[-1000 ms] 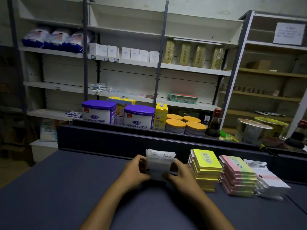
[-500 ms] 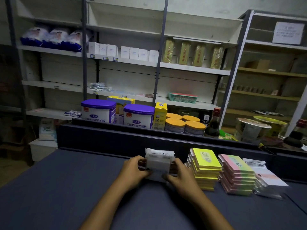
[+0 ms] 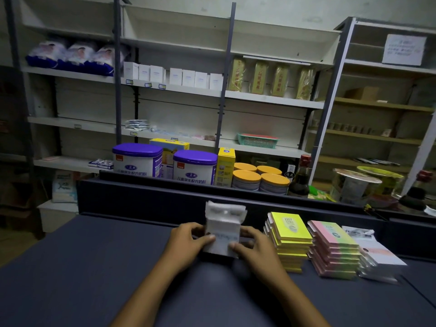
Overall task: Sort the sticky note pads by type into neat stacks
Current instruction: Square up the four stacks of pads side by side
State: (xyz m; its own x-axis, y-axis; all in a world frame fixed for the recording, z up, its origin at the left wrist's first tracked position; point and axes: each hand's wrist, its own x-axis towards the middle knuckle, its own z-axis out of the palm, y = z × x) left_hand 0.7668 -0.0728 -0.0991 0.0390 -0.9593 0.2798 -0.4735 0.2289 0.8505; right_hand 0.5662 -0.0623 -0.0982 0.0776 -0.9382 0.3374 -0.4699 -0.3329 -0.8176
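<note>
Now | left hand (image 3: 188, 239) and right hand (image 3: 257, 250) grip white pads (image 3: 224, 230) | done, right: yellow stack (image 3: 289, 241), pink stack (image 3: 332, 249), clear-wrapped stack (image 3: 377, 258) | left: squaring white pile

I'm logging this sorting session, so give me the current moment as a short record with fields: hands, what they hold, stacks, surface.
left hand: grips white pad bundle on its left side
right hand: grips the same bundle on its right side
bundle: held upright, between both hands
sorted stacks, left to right: yellow stack, pink-green stack, white stack
surface: dark table
</note>
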